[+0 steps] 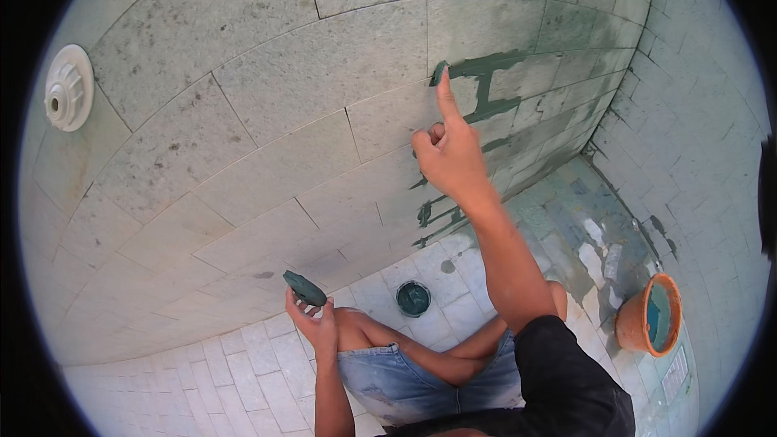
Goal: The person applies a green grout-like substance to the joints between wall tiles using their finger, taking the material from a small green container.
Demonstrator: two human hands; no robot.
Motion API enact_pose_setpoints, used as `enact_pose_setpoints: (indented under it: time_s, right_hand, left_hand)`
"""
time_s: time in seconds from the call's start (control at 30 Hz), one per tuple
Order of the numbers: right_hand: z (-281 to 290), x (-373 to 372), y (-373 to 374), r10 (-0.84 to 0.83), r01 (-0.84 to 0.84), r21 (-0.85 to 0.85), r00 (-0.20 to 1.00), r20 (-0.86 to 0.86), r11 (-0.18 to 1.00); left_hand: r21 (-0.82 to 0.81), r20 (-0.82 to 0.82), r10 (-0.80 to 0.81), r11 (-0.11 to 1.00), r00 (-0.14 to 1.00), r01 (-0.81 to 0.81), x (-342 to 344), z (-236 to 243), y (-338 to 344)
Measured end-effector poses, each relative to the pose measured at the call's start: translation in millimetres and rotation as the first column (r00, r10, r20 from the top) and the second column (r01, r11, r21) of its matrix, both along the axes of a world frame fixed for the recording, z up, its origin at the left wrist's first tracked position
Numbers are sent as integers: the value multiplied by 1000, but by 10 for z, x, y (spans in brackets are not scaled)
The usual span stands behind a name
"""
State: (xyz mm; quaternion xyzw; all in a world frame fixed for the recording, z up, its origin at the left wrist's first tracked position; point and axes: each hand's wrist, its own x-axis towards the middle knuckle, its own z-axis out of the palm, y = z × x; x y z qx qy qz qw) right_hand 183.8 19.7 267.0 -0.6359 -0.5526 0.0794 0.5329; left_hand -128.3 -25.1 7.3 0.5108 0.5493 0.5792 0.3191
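My right hand (pixel 449 154) reaches up to the pale stone-tiled wall (pixel 267 89), index finger stretched out and other fingers curled, none visibly holding anything. Its fingertip presses a small dark green dab (pixel 438 76) on a joint, beside streaks of wet green paste (pixel 486 85) running along several joints to the right. Low at the left, my left hand (pixel 312 320) grips a flat, oval dark green piece (pixel 303 286), perhaps coated in paste; what it is made of I cannot tell. Between wall and legs stands a small round pot of dark green paste (pixel 413 299).
My crossed legs (pixel 421 360) rest on the tiled floor (pixel 243 372). An orange bucket (pixel 627 324) with pale teal contents stands at the right, near white flakes (pixel 591 263). A second tiled wall (pixel 704 154) meets the first in a corner. A white round fitting (pixel 73 73) sticks out at upper left.
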Motion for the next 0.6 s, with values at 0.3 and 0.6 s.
enact_pose_setpoints:
  time_s: [0.3, 0.6]
  right_hand:
    - [-42, -145, 39, 159, -157, 28, 976, -149, 987]
    - [-24, 116, -57, 127, -99, 101, 937, -326, 990]
  left_hand:
    - [-2, -44, -9, 1000, 999, 9, 56, -3, 9]
    - [-3, -40, 26, 1000, 999, -26, 37, 24, -22]
